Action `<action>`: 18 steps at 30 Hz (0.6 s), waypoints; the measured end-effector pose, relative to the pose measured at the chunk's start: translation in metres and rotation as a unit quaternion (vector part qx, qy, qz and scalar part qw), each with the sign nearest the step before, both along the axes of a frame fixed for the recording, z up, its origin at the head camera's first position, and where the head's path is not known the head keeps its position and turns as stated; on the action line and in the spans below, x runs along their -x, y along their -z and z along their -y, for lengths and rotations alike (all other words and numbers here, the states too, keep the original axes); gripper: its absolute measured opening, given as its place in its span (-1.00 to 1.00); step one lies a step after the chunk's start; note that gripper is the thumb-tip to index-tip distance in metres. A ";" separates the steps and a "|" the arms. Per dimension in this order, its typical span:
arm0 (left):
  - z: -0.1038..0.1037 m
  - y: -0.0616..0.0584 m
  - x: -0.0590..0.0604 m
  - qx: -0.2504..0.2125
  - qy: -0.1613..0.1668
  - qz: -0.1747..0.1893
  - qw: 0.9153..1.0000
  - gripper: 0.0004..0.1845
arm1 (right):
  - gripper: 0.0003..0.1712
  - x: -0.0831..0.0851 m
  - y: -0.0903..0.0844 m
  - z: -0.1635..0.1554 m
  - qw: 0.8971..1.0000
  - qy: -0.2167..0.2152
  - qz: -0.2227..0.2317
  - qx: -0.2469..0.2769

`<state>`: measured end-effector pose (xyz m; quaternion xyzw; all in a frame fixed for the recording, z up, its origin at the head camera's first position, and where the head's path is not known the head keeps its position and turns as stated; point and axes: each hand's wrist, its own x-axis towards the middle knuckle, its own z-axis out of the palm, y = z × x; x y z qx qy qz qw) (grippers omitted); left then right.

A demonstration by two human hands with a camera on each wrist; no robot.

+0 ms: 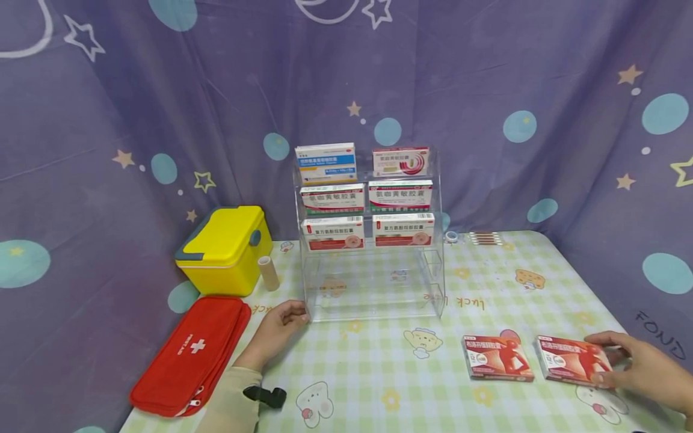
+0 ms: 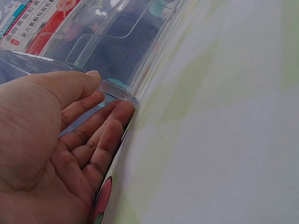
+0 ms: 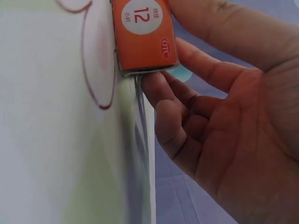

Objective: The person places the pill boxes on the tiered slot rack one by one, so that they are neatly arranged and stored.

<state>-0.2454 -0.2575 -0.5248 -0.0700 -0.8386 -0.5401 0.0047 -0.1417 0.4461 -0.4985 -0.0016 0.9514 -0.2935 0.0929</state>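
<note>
A clear acrylic display rack stands mid-table, its upper tiers holding medicine boxes. My left hand is at the rack's lower left corner, fingertips touching it; in the left wrist view the loosely bent fingers meet that corner near the tabletop. On the right, my right hand grips a red medicine box by its right end, thumb at the near edge and fingers at the far edge. The box's orange end shows in the right wrist view. Beside it lies a matching red medicine box, apart from my hands.
A red first-aid pouch lies left of my left arm. Behind it stand a yellow case and a tan roll. A small white tape roll and cotton swabs lie behind the rack, near the curtain.
</note>
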 end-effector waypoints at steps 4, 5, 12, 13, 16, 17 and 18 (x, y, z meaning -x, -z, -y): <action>0.001 0.000 0.000 0.001 0.003 0.005 1.000 -0.69 | -0.05 -0.001 0.002 -0.001 1.000 0.011 -0.001 0.020; 0.001 0.000 0.000 0.000 0.003 0.005 1.000 -0.69 | -0.04 -0.001 0.002 -0.001 1.000 0.016 0.001 0.026; -0.002 -0.001 -0.001 0.002 -0.008 0.004 1.000 -0.69 | -0.09 -0.001 0.002 -0.004 0.998 0.053 -0.034 -0.008; -0.003 -0.002 -0.002 0.005 -0.011 0.004 1.000 -0.69 | -0.13 -0.002 0.002 -0.004 0.998 0.055 -0.038 -0.012; -0.008 -0.009 -0.006 0.008 -0.019 0.006 1.000 -0.69 | -0.24 -0.002 0.001 -0.005 0.997 0.063 -0.046 -0.015; -0.009 -0.011 -0.007 0.008 -0.020 0.008 1.000 -0.69 | -0.26 -0.002 0.001 -0.005 0.997 0.064 -0.049 -0.016; -0.010 -0.014 -0.008 0.009 -0.021 0.010 1.000 -0.69 | -0.27 -0.002 0.000 -0.006 0.997 0.065 -0.050 -0.015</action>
